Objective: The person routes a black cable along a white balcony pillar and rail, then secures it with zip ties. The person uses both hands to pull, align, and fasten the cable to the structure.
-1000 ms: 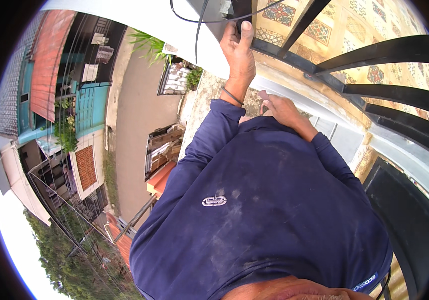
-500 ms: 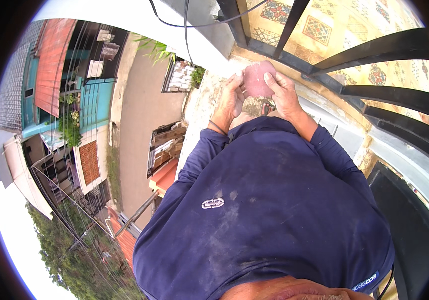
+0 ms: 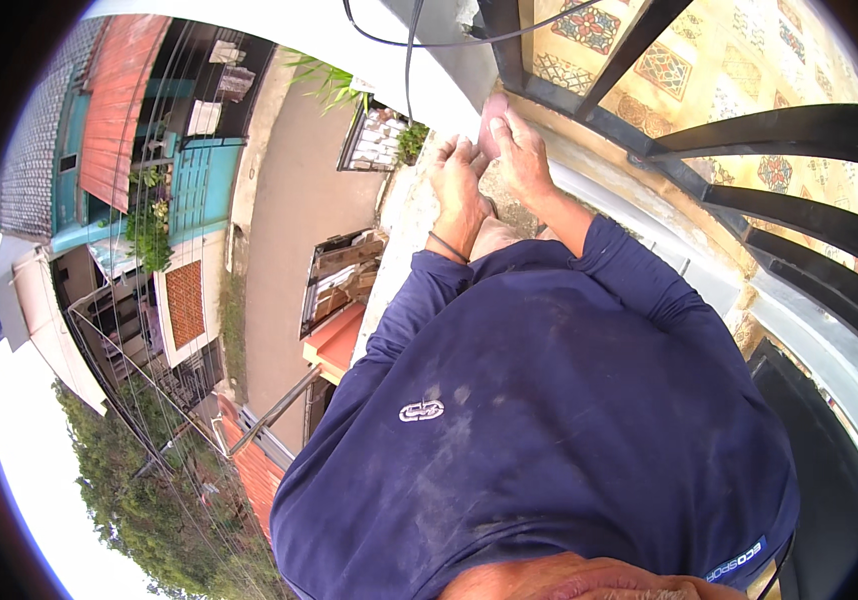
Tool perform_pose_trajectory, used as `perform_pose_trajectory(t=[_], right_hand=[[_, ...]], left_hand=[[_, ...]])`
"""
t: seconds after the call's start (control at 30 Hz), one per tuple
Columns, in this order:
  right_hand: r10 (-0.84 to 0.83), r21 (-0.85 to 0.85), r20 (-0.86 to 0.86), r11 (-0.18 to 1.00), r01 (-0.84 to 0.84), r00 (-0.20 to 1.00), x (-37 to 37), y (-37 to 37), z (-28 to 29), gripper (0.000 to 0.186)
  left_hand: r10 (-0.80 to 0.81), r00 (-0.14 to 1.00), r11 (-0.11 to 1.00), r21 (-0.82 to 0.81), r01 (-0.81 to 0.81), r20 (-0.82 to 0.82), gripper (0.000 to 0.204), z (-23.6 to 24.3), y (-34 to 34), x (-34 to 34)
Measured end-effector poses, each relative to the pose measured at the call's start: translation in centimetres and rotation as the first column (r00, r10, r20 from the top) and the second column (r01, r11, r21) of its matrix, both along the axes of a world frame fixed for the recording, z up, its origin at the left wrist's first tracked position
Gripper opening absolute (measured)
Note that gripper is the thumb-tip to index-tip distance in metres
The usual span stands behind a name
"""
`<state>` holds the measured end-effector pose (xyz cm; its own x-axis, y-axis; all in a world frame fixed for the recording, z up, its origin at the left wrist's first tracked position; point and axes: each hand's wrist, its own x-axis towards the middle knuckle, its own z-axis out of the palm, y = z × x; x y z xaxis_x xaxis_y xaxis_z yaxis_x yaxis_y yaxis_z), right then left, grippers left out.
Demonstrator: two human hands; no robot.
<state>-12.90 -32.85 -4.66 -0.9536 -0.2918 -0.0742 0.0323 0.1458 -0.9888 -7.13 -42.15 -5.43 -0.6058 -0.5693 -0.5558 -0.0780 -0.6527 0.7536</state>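
Observation:
A pink piece of sandpaper (image 3: 491,122) is turned nearly edge-on in front of me, beyond my waist. My right hand (image 3: 526,165) grips it, with the thumb lying along its near face. Close against its left side is my left hand (image 3: 457,195), fingers bent and bunched at the sheet's lower edge. How firmly those left fingertips pinch it is partly hidden.
A black metal railing (image 3: 639,140) stands at the right, with patterned tiles (image 3: 664,70) behind it. A pale, worn ledge (image 3: 404,205) runs left of my hands. Dark cables (image 3: 412,60) hang ahead. Neighbouring houses and overhead wires lie to the left.
The sandpaper has turned from facing me broadly to nearly edge-on. My right hand has moved left and a little forward, bringing both hands close together.

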Motion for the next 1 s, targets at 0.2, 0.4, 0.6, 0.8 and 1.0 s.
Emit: perform_pose_trajectory(t=[0.2, 0.4, 0.6, 0.8, 1.0], right_hand=[[-0.245, -0.193, 0.089, 0.947, 0.258, 0.966, -1.6, -6.7, 0.2, 0.058], [-0.361, -0.478, -0.006, 0.82, 0.314, 0.933, -3.8, -9.4, 1.2, 0.065], [-0.444, -0.574, 0.259, 0.643, 0.507, 0.858, -4.5, -10.9, 1.6, 0.052], [-0.445, -0.41, 0.021, 0.813, 0.414, 0.895, -4.4, -10.7, 1.0, 0.053], [-0.552, -0.301, -0.508, 0.833, 0.464, 0.661, -5.1, -9.6, 0.8, 0.054]], left_hand=[[0.131, 0.96, 0.759, -0.598, -0.257, -0.246, 0.027, 5.8, -5.2, -0.7], [-0.154, 0.936, 0.128, -0.945, -0.3, -0.318, 0.082, 13.9, -10.9, -4.8], [-0.438, 0.876, -0.298, -0.886, -0.354, -0.203, 0.119, 16.1, -11.6, -9.3], [-0.453, 0.868, -0.527, -0.723, -0.446, -0.205, 0.106, 11.9, -12.3, -12.6], [-0.388, 0.907, -0.847, -0.327, -0.42, -0.161, 0.084, 8.8, -14.8, -12.6]])
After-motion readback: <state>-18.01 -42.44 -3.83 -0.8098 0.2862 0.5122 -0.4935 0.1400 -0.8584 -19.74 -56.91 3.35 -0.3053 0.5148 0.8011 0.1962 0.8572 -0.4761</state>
